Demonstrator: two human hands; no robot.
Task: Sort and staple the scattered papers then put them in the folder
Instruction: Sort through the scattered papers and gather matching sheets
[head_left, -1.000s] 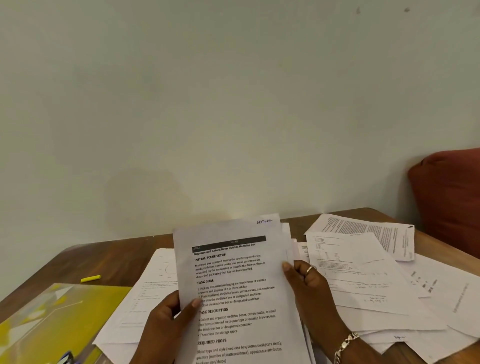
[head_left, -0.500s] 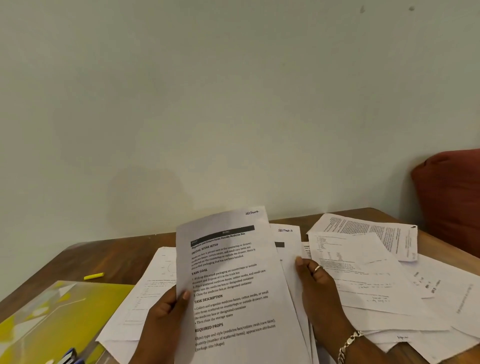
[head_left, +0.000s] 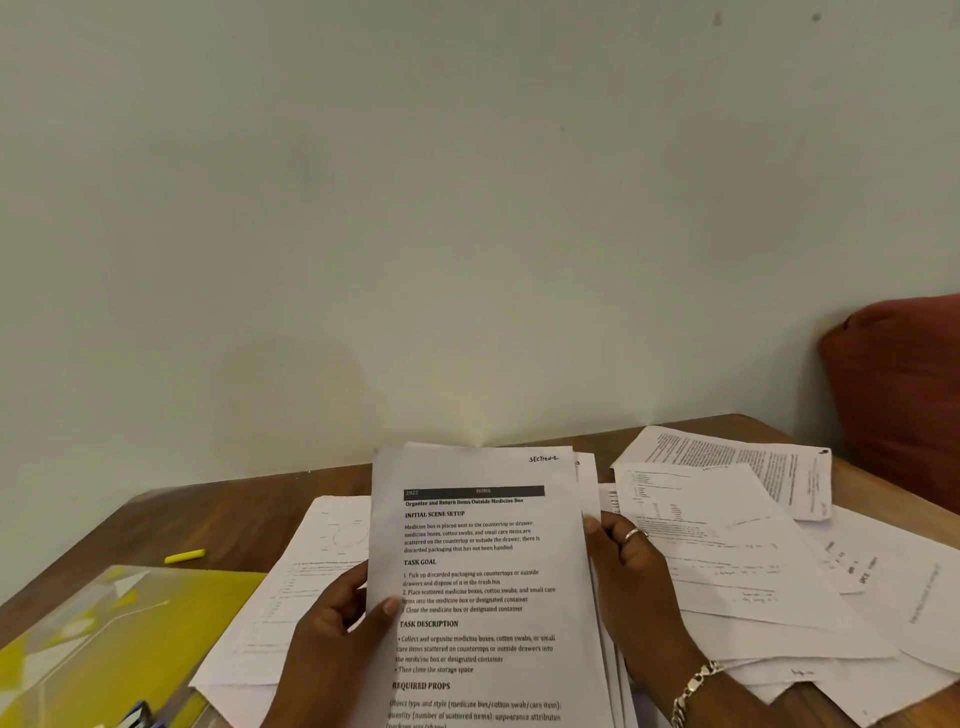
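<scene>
Since half a second before, the fanned white printed sheets (head_left: 483, 582) had closed into one stack at lower centre, left hand (head_left: 337, 654) and right hand (head_left: 631, 587) pinching its edges; sorting looked unfinished.

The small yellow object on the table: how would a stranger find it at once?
Start at the yellow folder on the wooden table's left side. Just beyond its far edge lies a short yellow stick, alone on bare wood, the only bright thing that is not paper.

Plain pale green wall (head_left: 467, 208) with 2 small dark marks, brown wooden tabletop (head_left: 218, 519), dark red cushion (head_left: 904, 395) at right
</scene>
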